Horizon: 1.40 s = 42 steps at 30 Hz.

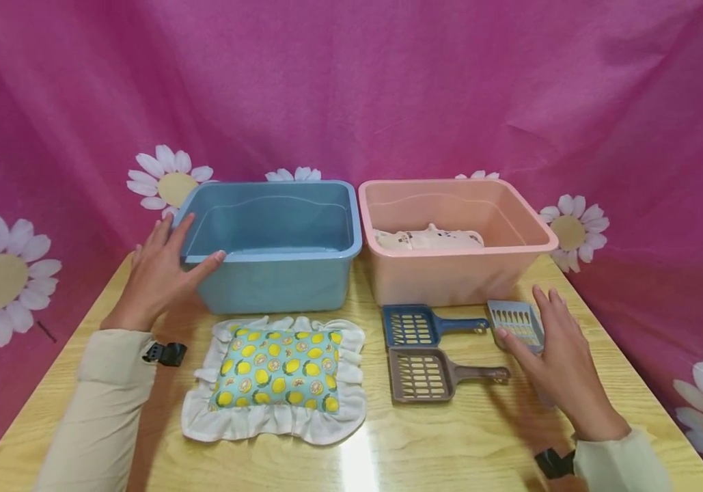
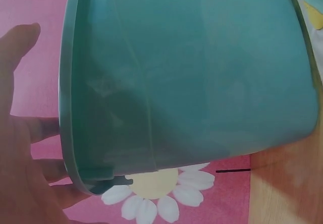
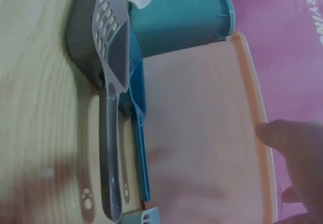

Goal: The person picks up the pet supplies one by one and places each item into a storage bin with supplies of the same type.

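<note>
My left hand (image 1: 163, 273) is at the left side of a blue plastic tub (image 1: 277, 283), fingers spread and thumb over the front rim. In the left wrist view the fingers (image 2: 48, 168) reach behind the rim; whether they touch it is unclear. My right hand (image 1: 563, 359) hovers over a light grey slotted litter scoop (image 1: 517, 321) with nothing in its grasp, partly hiding the scoop. Left of it lie a blue litter scoop (image 1: 412, 326) and a brown litter scoop (image 1: 421, 374), handles pointing right. A pink tub (image 1: 443, 280) stands behind the scoops.
A ruffled lemon-print cushion (image 1: 280, 372) lies in front of the blue tub. Pale printed fabric (image 1: 431, 239) is inside the pink tub. The tubs stand side by side at the back of the wooden table (image 1: 412, 444), before a pink flowered cloth (image 1: 351, 89).
</note>
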Motion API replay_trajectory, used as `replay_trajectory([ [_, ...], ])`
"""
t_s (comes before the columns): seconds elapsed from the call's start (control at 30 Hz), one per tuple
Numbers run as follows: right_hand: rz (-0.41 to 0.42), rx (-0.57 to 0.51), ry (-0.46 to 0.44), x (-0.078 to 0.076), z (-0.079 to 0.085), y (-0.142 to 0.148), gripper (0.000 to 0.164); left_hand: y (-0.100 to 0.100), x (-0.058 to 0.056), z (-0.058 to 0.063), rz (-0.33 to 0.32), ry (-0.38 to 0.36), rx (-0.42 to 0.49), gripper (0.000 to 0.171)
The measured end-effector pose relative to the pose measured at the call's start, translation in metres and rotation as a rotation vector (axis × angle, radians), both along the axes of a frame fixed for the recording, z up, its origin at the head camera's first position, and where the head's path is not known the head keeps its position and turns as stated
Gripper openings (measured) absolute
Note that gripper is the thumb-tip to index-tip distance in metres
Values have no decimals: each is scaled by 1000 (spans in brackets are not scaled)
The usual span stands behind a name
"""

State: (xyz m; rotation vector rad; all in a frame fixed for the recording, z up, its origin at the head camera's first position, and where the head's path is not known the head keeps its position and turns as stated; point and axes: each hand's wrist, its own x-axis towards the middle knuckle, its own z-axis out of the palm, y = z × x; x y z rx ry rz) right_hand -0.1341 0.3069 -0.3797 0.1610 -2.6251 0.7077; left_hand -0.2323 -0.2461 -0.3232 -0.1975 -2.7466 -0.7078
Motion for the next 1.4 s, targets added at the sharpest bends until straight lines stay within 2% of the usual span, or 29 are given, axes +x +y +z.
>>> replay_trajectory([
  [0.5, -65, -53, 48, 11, -16, 8, 84, -7, -5, -2, 1, -31, 18, 90],
  [0.8, -145, -112, -24, 19, -25, 15, 85, -9, -6, -5, 1, -33, 28, 91],
  [1.13, -171, -105, -42, 23, -40, 22, 84, -10, -10, -10, 15, -71, 42, 94],
  [1.4, -194, -108, -87, 23, -47, 24, 86, -12, -14, -10, 25, -52, 56, 94],
])
